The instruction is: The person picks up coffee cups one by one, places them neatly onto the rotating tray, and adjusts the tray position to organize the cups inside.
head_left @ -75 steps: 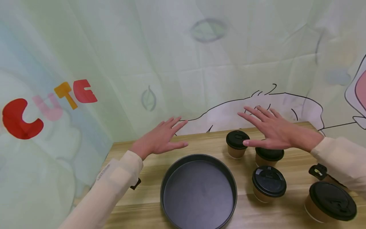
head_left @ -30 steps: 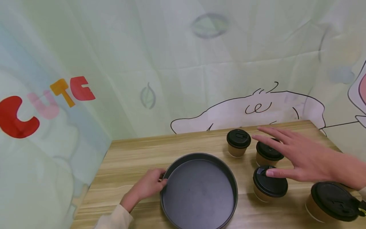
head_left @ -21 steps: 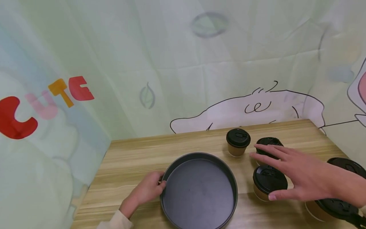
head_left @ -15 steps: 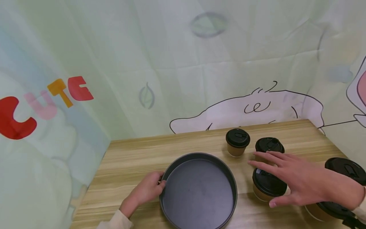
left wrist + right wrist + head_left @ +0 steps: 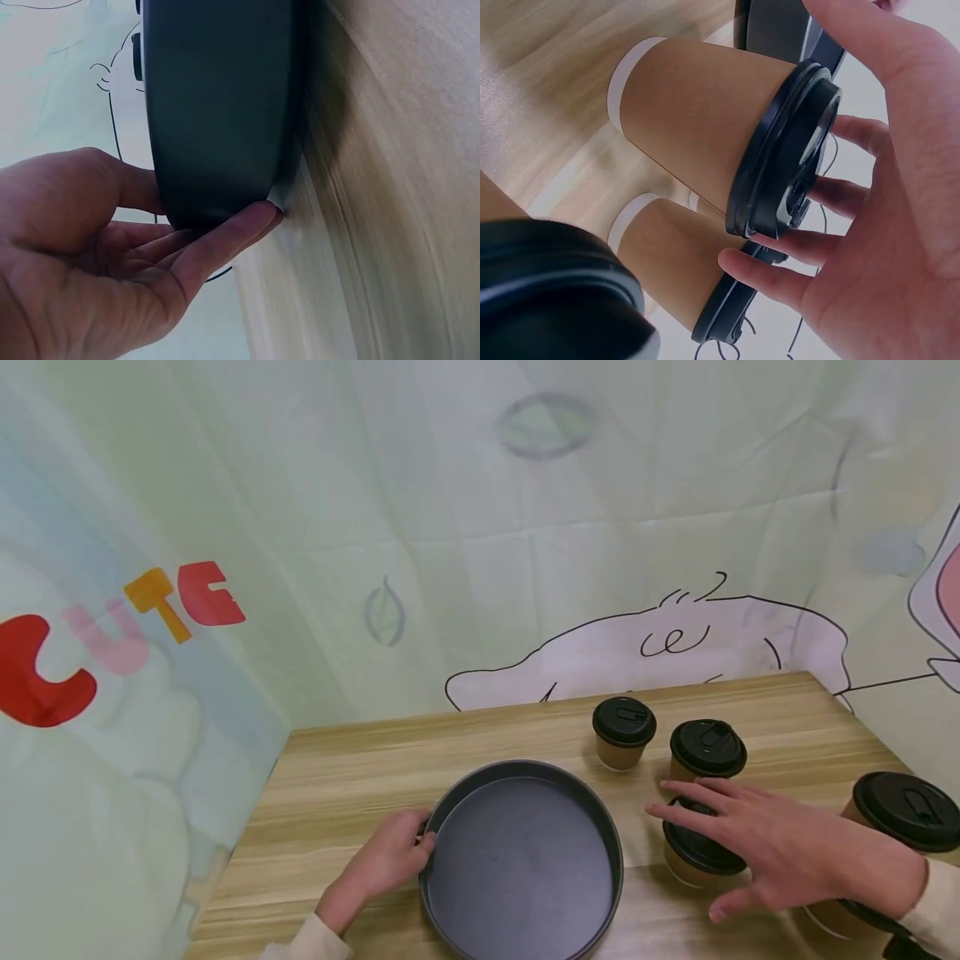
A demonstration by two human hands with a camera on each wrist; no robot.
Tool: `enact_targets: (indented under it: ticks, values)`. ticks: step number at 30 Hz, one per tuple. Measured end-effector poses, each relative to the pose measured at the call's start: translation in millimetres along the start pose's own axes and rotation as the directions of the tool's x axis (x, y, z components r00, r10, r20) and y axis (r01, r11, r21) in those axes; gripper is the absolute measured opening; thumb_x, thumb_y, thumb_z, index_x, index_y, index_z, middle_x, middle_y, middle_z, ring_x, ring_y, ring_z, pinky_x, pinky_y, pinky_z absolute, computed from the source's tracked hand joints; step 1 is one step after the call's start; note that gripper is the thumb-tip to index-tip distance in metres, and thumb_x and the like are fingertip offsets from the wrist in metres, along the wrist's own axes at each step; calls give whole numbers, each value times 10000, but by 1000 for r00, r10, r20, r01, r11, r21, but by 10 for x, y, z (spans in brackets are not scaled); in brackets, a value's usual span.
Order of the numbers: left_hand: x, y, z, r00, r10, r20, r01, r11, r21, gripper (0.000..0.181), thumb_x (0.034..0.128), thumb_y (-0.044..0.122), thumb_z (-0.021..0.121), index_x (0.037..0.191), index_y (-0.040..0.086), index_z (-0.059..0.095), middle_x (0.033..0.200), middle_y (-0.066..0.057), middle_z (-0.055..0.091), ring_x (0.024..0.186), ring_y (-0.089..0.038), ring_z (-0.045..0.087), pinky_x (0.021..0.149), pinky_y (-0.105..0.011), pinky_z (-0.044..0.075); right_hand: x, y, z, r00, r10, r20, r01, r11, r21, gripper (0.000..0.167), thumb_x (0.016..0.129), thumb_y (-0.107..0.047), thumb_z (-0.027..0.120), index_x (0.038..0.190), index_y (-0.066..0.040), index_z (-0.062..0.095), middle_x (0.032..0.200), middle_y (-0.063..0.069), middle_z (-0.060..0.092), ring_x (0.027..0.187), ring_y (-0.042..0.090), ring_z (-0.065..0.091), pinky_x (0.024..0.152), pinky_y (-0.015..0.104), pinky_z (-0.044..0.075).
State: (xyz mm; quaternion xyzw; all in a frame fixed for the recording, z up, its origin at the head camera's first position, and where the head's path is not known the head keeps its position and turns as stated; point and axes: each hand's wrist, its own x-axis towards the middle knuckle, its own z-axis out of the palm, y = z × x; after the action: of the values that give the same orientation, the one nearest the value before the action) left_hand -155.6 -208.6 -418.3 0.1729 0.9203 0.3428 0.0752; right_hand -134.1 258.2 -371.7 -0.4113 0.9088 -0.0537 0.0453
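A round dark cake pan (image 5: pixel 525 860) lies on the table, nothing in it. At its left side my left hand (image 5: pixel 386 852) pinches the rim, thumb at the top edge; the left wrist view shows the fingers (image 5: pixel 225 236) against the outer wall. My right hand (image 5: pixel 795 839) is spread just above a brown paper cup with a black lid (image 5: pixel 693 856), hiding part of it. In the right wrist view its fingers reach past that cup's lid (image 5: pixel 784 150); whether they touch it I cannot tell.
Other lidded paper cups stand around: one at the back (image 5: pixel 622 735), one behind the right hand (image 5: pixel 707 750), one at the far right (image 5: pixel 907 810), and one partly under the right wrist (image 5: pixel 836 920). A printed curtain (image 5: pixel 480 543) hangs behind the wooden table (image 5: pixel 360 777).
My left hand has come down from above the table and taken hold of the pan's rim. My right hand has lowered toward the near middle cup. The pan has stayed put.
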Motion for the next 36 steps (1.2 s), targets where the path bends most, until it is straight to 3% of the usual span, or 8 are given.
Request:
enact_targets:
  ticks: [9, 16, 22, 36]
  values:
    - [-91, -5, 36, 999, -52, -11, 51, 997, -64, 149, 941, -36, 615, 1064, -82, 685, 1003, -177, 731, 911, -266, 708, 690, -294, 606, 28, 14, 30, 1000, -14, 13, 14, 999, -33, 1015, 817, -684, 761, 1645, -357, 274, 1627, 134, 361, 1380, 458, 454, 939, 639, 525]
    - [-100, 9, 35, 998, -55, -3, 55, 997, -54, 108, 968, -15, 597, 1018, -50, 686, 970, -151, 731, 891, -234, 693, 676, -292, 595, 45, 47, 52, 999, -37, 23, 38, 999, -21, 904, 817, -467, 872, 1574, -313, 404, 1541, 189, 432, 1288, 474, 523, 835, 554, 586]
    - [-94, 27, 16, 998, -63, 9, 63, 996, -59, 121, 994, 2, 582, 1025, -37, 693, 991, -139, 734, 936, -243, 700, 707, -317, 596, 70, 77, 59, 999, -38, 36, 38, 999, -1, 841, 793, -357, 911, 1511, -272, 480, 1447, 176, 488, 1228, 454, 550, 831, 544, 586]
    - [-105, 21, -9, 997, -70, 24, 71, 996, -52, 124, 1004, 10, 578, 1028, -31, 692, 886, -79, 697, 788, -168, 624, 623, -276, 542, 120, 76, 23, 994, -14, 104, 11, 1000, 26, 819, 788, -335, 914, 1492, -232, 508, 1454, 200, 486, 1238, 495, 543, 846, 579, 577]
